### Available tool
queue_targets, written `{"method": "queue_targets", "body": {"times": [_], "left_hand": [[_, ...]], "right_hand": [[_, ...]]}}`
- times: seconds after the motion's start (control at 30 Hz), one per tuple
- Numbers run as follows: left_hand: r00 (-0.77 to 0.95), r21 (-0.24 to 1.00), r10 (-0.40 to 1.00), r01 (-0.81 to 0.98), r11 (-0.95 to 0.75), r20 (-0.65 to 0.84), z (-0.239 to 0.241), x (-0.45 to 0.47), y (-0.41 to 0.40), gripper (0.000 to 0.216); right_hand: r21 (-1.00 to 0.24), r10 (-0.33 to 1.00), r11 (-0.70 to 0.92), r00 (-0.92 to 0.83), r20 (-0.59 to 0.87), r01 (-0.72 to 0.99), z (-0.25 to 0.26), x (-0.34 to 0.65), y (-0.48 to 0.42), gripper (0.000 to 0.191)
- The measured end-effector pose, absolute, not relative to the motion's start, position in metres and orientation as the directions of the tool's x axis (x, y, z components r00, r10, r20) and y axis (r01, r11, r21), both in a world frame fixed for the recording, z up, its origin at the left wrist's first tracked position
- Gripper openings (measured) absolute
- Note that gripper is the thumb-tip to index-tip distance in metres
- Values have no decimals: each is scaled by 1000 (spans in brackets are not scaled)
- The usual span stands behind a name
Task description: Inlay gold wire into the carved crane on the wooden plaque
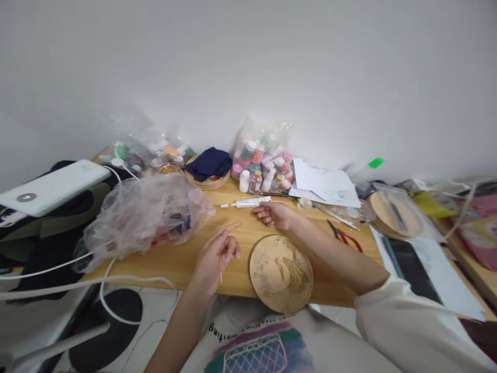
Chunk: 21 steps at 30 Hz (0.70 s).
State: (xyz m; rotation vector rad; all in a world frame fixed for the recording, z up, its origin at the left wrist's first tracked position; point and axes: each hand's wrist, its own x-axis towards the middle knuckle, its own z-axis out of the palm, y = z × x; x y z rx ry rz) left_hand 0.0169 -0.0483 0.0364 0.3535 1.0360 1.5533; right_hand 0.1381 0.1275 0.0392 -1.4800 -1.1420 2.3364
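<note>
A white tube (252, 202) with a narrow nozzle pointing left lies on the wooden table. My right hand (275, 215) is at the tube's right end, its fingers loosely extended and holding nothing I can see; whether they touch the tube I cannot tell. Left of it, my left hand (218, 255) hovers over the table near the front edge, index finger stretched out, the others partly bent, nothing visible in it. A round wooden disc (267, 269) with a gold bird and grey line drawing leans at the table's front edge, below my right forearm.
Bagged bottles (264, 160) stand against the wall, near dark blue cloth (212, 163). A crumpled plastic bag (143, 212) and white cables (135, 280) lie left. Red-handled pliers (345, 238), white papers (330, 184) and a bagged round board (396, 212) are on the right.
</note>
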Motion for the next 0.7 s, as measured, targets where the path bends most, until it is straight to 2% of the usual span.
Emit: {"method": "queue_targets", "body": {"times": [0.1,0.23,0.3,0.33,0.37,0.4,0.43,0.53,0.7], "left_hand": [[-272,761,913,-645,62,-305,36,19,-52,47],[-262,743,921,-668,44,-289,30,23,-56,40],[-242,734,927,-677,52,-289,29,27,-57,37],[-222,727,930,-684,66,-294,28,30,-58,36],[-199,718,933,-691,85,-301,28,32,-58,35],[-172,708,935,-698,106,-310,27,35,-58,34],[-146,697,936,-705,129,-321,27,38,-57,32],[-95,665,928,-724,184,-361,27,44,-57,30],[-91,644,909,-735,214,-406,29,49,-57,26]], "right_hand": [[-765,590,-591,-510,-626,255,52,153,128,30],[-896,780,-375,-442,-443,236,75,199,125,18],[-927,851,-260,-390,-352,271,81,231,118,12],[-922,881,-170,-366,-300,348,81,247,113,10],[-810,909,69,-371,-190,582,79,261,107,10],[-588,909,257,-398,-122,767,76,275,100,12],[-508,912,289,-395,-114,812,71,286,92,12],[-381,896,380,-438,-76,843,51,308,73,10],[-299,897,418,-441,-11,858,27,312,61,12]]}}
